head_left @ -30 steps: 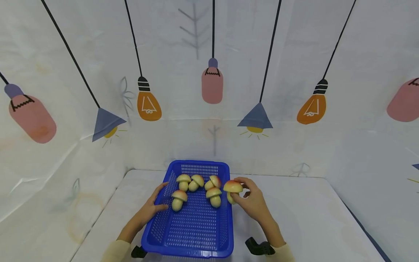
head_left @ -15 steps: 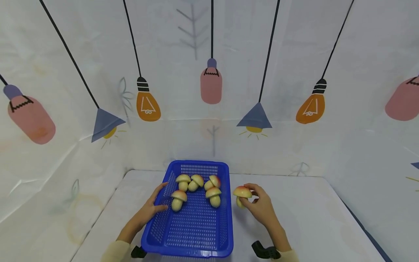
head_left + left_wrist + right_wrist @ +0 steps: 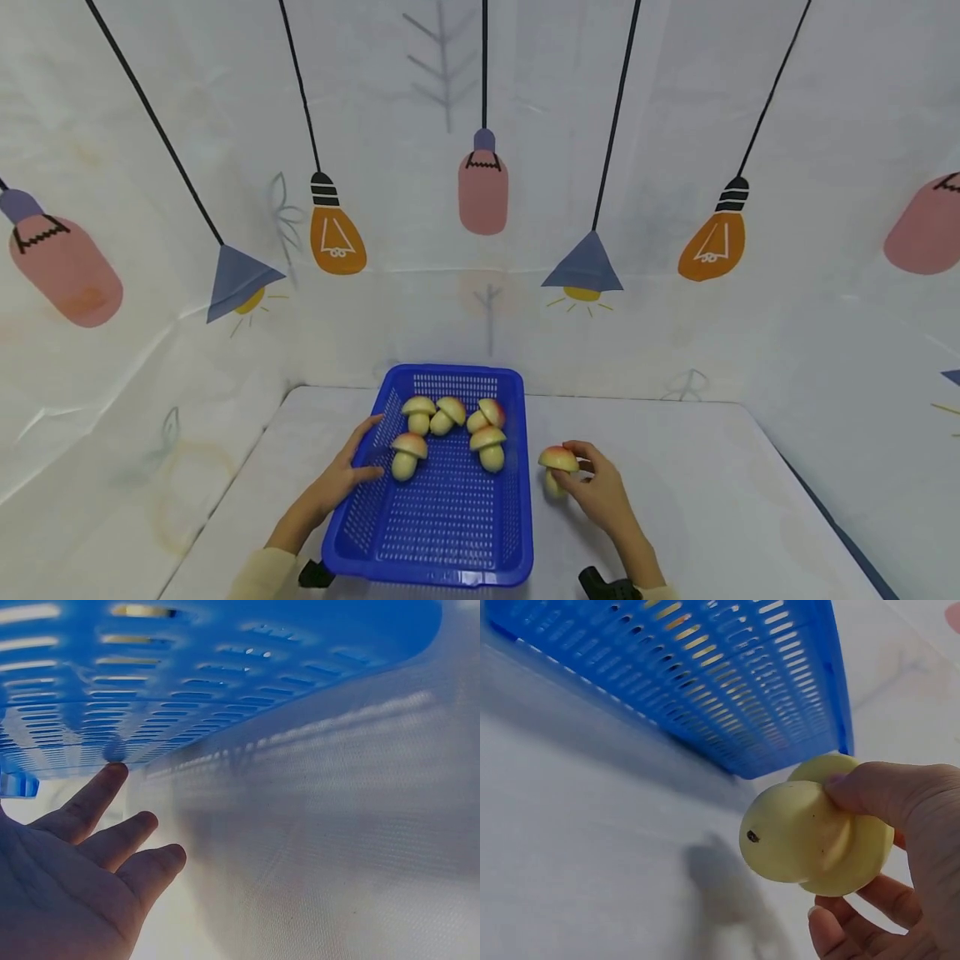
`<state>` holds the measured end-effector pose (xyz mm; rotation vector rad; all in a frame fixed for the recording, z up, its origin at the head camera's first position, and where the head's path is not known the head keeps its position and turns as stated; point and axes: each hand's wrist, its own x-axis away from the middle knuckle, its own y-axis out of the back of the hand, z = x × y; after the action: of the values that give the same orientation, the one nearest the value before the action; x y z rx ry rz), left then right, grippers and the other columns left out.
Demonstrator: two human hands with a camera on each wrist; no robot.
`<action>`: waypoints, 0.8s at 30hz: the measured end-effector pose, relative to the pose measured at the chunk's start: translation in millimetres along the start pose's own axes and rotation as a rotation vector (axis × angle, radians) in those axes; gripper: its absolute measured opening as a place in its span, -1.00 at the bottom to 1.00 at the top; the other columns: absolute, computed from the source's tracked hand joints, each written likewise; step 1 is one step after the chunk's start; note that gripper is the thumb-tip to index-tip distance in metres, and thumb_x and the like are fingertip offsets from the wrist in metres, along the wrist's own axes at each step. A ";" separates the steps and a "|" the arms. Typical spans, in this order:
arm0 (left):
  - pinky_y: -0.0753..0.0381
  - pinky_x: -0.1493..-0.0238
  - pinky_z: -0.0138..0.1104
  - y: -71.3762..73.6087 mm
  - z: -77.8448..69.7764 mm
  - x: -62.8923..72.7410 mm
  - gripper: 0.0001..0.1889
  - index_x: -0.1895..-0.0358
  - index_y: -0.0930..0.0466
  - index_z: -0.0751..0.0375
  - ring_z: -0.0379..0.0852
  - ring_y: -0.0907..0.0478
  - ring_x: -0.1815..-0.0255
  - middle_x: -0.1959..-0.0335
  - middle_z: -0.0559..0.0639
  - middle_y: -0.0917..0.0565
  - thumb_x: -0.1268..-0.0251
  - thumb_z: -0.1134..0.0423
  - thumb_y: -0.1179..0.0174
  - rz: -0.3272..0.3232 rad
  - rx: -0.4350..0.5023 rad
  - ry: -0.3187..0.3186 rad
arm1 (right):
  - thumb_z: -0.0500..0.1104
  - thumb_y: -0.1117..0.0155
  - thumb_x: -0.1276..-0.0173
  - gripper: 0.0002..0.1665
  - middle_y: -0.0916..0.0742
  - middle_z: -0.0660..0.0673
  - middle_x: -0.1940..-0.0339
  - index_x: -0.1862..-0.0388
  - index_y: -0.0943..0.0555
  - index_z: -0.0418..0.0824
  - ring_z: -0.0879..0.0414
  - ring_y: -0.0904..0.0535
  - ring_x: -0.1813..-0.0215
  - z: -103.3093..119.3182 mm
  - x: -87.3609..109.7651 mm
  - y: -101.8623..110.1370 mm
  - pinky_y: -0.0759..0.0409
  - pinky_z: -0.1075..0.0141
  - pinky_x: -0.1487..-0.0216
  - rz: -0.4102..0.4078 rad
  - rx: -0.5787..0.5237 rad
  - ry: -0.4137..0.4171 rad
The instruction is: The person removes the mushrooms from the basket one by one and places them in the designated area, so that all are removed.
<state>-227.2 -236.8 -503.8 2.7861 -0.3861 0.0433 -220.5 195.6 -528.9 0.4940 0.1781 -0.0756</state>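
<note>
My right hand (image 3: 603, 493) pinches a toy mushroom (image 3: 558, 459) with a yellow-red cap, to the right of the blue basket (image 3: 450, 542). In the right wrist view, the thumb presses the mushroom (image 3: 784, 832) by its cap and stem, the stem's dark-spotted end facing the camera. Its shadow falls on the table apart from it. My left hand (image 3: 337, 479) rests against the basket's left side, thumb and a finger reaching the rim. In the left wrist view, the other fingers of that hand (image 3: 82, 870) stretch fairly straight beside the perforated wall, one fingertip touching it.
Several more toy mushrooms (image 3: 409, 455) lie in the far half of the basket, in a left and a right group. White table (image 3: 675, 467) surface extends to the right. Behind stands a white sheet (image 3: 420, 317) printed with lamps.
My right hand has carried the mushroom away from the basket's right rim, rightward and lower toward the table. The left hand and basket have stayed in place.
</note>
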 end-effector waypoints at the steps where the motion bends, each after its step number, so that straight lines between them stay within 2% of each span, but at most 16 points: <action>1: -0.47 -0.22 0.08 0.2 0.2 0.0 -0.07 -0.67 0.10 -0.14 0.43 -0.20 -0.50 -0.67 0.32 0.08 -0.34 0.31 -0.23 0.002 -0.003 -0.001 | -0.15 -0.59 -0.21 -0.44 -0.75 -0.19 -0.13 -0.17 -0.63 -0.21 -0.10 -0.69 -0.08 -2.6 0.6 -0.9 -0.56 0.34 0.20 0.004 -0.006 -0.015; 7: -0.50 -0.19 0.08 0.2 1.2 -0.5 -0.07 -0.67 0.09 -0.14 0.43 -0.22 -0.49 -0.67 0.32 0.07 -0.33 0.31 -0.23 -0.005 -0.009 0.004 | -0.14 -0.59 -0.22 -0.45 -0.75 -0.17 -0.13 -0.17 -0.63 -0.19 -0.08 -0.70 -0.08 -12.6 2.9 -4.6 -0.58 0.29 0.13 0.007 -0.018 -0.046; 16: -0.52 -0.18 0.06 0.1 -0.5 -0.9 -0.07 -0.67 0.10 -0.13 0.43 -0.24 -0.48 -0.67 0.32 0.08 -0.34 0.31 -0.23 -0.004 -0.011 0.006 | -0.16 -0.54 -0.27 -0.45 -0.74 -0.26 -0.16 -0.21 -0.61 -0.27 -0.19 -0.71 -0.09 -18.0 3.1 -7.2 -0.67 0.01 -0.02 0.022 -0.003 -0.031; 24: -0.52 -0.18 0.04 0.0 2.3 -1.3 -0.06 -0.67 0.10 -0.14 0.41 -0.27 -0.46 -0.66 0.33 0.06 -0.33 0.31 -0.24 -0.004 -0.008 0.005 | -0.15 -0.52 -0.30 -0.43 -0.70 -0.30 -0.22 -0.25 -0.60 -0.28 -0.24 -0.70 -0.13 -21.0 3.7 -8.8 -0.65 -0.08 -0.11 0.025 -0.002 -0.020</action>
<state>-228.4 -237.3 -506.0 2.7778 -0.3793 0.0474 -221.0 197.8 -551.9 0.4935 0.1524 -0.0560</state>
